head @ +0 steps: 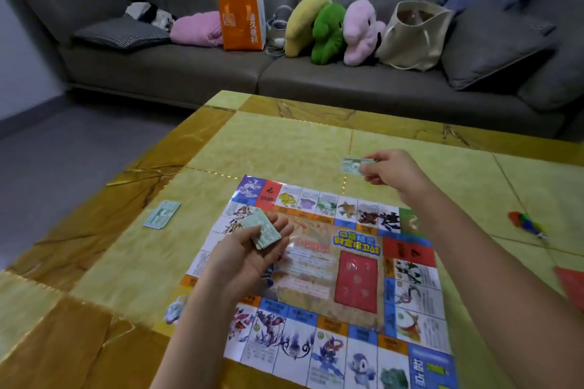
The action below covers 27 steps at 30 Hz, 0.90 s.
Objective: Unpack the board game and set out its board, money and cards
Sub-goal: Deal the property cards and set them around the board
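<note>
The colourful paper game board [357, 278] lies unfolded flat on the yellow table [284, 142]. My left hand [249, 253] is palm up over the board's left side and holds a small stack of green money notes [262, 229]. My right hand [392, 172] is past the board's far edge and pinches a single green note [355, 165] just above the table. Another small pile of green notes [162, 214] lies on the table left of the board.
A small bunch of coloured game pieces [526, 226] lies on the table at the right, and a red thing [572, 289] shows at the right edge. Behind the table stands a grey sofa [196, 73] with bags, cushions and plush toys.
</note>
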{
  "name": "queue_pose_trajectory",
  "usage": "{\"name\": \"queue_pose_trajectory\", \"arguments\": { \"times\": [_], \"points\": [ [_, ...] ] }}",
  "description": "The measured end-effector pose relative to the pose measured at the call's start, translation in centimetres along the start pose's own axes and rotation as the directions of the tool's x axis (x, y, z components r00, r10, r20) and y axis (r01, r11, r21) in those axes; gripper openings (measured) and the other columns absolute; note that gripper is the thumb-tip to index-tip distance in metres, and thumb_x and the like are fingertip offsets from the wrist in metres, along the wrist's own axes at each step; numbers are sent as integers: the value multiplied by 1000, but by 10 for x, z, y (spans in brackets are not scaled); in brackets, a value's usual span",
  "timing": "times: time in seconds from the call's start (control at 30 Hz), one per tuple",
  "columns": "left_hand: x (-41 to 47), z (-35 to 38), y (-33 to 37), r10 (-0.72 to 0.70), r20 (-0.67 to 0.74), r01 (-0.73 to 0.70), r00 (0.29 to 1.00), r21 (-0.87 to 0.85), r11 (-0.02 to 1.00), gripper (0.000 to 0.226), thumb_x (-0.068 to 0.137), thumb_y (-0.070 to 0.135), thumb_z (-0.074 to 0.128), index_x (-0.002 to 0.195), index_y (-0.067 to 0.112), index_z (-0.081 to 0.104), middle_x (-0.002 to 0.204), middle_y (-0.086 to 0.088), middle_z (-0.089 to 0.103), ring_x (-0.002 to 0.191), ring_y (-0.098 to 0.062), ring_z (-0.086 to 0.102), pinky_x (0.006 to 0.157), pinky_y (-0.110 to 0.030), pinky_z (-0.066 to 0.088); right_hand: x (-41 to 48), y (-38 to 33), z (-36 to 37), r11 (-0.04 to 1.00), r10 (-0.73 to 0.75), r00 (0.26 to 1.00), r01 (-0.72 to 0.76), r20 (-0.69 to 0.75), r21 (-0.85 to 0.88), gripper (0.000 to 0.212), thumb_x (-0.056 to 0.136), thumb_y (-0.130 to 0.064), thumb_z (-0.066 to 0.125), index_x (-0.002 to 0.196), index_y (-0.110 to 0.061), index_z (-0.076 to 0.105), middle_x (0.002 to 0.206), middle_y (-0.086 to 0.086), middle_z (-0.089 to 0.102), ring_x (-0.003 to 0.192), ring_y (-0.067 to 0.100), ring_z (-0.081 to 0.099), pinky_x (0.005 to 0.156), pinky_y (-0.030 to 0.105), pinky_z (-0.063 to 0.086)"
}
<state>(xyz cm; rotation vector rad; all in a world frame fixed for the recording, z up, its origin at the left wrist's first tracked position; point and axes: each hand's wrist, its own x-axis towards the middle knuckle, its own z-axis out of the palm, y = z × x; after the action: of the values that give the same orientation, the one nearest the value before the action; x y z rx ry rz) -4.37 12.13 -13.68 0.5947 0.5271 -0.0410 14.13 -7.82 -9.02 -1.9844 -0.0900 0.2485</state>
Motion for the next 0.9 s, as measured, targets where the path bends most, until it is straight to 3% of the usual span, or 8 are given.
{"name": "queue_pose_trajectory", "arguments": {
  "times": [0.13,0.23,0.33,0.47,0.63,0.9],
  "points": [
    [8,-5,-10,-21,-32,21,999,-3,1000,29,100,4,31,107,-7,58,98,-24,71,82,-32,72,70,-41,59,36,10,-10,1000,31,993,-32,-116,1,24,86,-7,67,107,5,64,79,9,63,61,12,56,52,16,48],
    [9,-6,-11,-21,-42,21,999,9,1000,29,100,4,32,109,-8,57,101,-25,70,84,-33,72,69,-42,60,59,15,-7,997,72,990,-75,-120,-22,25,85,-12,70,102,6,67,71,7,62,56,12,51,50,19,42],
    [11,-8,-11,-27,-40,27,999,8,1000,29,101,5,31,111,-7,56,103,-24,70,85,-32,72,60,-37,60,78,15,0,980,126,985,-142,-115,-142,22,84,-20,73,92,1,69,65,4,57,50,12,42,48,23,36],
    [12,-8,-13,-24,-38,24,999,17,1000,30,101,6,32,111,-6,57,106,-23,70,87,-31,72,61,-35,60,93,16,5,916,196,975,-221,-108,-336,25,81,-27,75,79,-4,66,61,3,55,48,12,42,47,24,35],
    [12,-10,-13,-23,-32,23,999,22,999,30,101,7,32,113,-6,56,109,-23,69,90,-31,72,64,-36,61,102,22,11,893,211,970,-242,-120,-379,28,79,-22,77,65,-7,58,60,5,55,47,12,43,47,23,37],
    [11,-10,-12,-35,-23,35,999,7,999,31,100,6,33,115,-8,56,111,-24,68,89,-31,71,65,-36,61,108,18,12,887,254,963,-269,-90,-375,21,82,-13,73,70,-2,60,63,8,60,47,13,51,44,23,40]
  ]
}}
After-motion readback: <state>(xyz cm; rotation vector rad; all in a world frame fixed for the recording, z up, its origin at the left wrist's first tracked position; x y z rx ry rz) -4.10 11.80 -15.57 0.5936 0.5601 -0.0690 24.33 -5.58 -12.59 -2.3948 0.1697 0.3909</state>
